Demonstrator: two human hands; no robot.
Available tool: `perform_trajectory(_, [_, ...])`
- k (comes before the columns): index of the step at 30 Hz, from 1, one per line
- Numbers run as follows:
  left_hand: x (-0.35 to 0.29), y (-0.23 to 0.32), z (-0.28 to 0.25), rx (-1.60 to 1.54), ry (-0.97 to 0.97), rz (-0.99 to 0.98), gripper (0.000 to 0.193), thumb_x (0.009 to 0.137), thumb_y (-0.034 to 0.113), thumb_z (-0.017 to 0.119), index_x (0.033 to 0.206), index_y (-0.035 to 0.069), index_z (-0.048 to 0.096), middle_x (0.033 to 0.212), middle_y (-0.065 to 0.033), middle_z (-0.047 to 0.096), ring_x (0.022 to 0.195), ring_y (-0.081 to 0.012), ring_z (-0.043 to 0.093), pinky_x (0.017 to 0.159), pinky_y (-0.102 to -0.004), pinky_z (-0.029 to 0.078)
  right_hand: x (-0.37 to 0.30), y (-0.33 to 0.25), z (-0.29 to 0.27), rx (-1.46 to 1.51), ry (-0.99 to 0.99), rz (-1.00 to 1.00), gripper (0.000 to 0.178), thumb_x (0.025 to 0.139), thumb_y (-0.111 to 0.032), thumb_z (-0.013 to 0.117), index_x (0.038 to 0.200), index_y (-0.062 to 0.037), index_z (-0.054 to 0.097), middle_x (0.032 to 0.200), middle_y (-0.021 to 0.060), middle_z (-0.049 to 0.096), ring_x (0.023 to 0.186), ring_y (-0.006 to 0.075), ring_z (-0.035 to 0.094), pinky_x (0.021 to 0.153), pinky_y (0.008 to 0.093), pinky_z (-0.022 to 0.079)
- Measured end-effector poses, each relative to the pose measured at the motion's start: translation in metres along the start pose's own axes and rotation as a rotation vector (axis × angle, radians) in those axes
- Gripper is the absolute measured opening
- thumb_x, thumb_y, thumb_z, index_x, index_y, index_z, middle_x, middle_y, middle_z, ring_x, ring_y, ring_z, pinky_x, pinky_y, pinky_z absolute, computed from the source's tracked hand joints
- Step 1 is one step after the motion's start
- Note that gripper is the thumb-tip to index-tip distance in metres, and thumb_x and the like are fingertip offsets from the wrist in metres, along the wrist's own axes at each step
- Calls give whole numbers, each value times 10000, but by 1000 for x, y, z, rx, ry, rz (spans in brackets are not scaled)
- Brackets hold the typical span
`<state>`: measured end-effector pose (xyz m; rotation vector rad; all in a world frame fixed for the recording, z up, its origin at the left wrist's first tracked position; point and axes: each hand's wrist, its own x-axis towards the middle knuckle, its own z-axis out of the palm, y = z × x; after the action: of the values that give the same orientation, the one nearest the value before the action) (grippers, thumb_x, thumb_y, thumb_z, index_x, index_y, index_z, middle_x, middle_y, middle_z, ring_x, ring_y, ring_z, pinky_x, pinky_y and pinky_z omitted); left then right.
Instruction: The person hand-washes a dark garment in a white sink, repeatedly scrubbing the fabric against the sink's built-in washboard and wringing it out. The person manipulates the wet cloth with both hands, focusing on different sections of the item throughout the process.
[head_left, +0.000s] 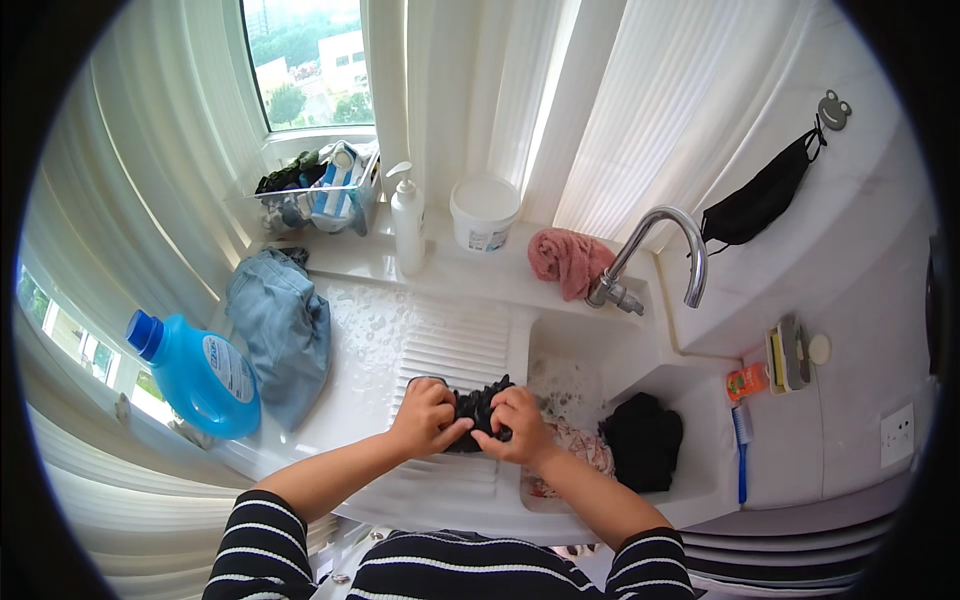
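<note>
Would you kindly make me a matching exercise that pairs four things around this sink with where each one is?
Things:
1. Blue bottle
2. Black mask
3. Pink towel
4. Bunched black cloth

Places:
A. Hanging from the grey hook
B. Gripped by the left hand and the right hand over the ridged board
C. Left of the light-blue garment
D. Bundled beside the tap

Right pairs: 1-C, 2-A, 3-D, 4-B
</note>
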<state>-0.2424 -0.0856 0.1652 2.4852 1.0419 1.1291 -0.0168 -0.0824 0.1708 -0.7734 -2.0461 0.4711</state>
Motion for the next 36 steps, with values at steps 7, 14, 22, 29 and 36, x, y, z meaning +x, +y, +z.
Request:
perform_trajectory(7, [54, -28, 36, 377, 149, -312, 214, 789, 263, 698, 741, 68, 625, 940, -138, 619, 939, -353, 568, 818, -482, 425, 33, 63, 42, -470, 170, 580, 415, 698, -275, 788, 997, -59, 597, 1180, 184, 573, 1128, 382, 526, 951, 456, 432])
perform_trajectory(14, [9, 4, -9, -81, -55, 79, 271, 713, 226, 775, 625, 88, 559, 907, -114, 608, 928, -333, 566, 856, -480, 403, -10, -7, -2, -21, -53, 23, 309, 632, -216, 797, 734, -106, 528, 1146, 133, 598, 1117, 333, 547, 975, 484, 404])
perform_trajectory(22, [60, -35, 45, 350, 215, -399, 280, 799, 306, 690, 915, 55, 648, 908, -152, 644, 898, -371, 585, 814, -454, 450, 38, 56, 44, -379, 227, 468, 440, 667, -292, 767, 1004, -89, 568, 1096, 127, 575, 1097, 358, 516, 914, 473, 425])
perform_trajectory(29, [15, 8, -11, -10, -20, 109, 296, 704, 209, 764, 550, 90, 541, 799, -68, 603, 857, -293, 581, 818, -423, 416, -4, -13, 0, -65, -81, -40, 311, 643, -302, 803, 713, -121, 560, 1124, 110, 603, 1118, 300, 547, 975, 481, 396])
perform_trajectory(36, [52, -25, 34, 170, 41, -525, 264, 790, 300, 674, 750, 54, 589, 850, -129, 647, 848, -348, 594, 727, -478, 446, 31, 48, 40, -319, 160, 373, 417, 665, -274, 767, 1004, -107, 591, 1159, 119, 563, 1093, 349, 518, 903, 484, 417])
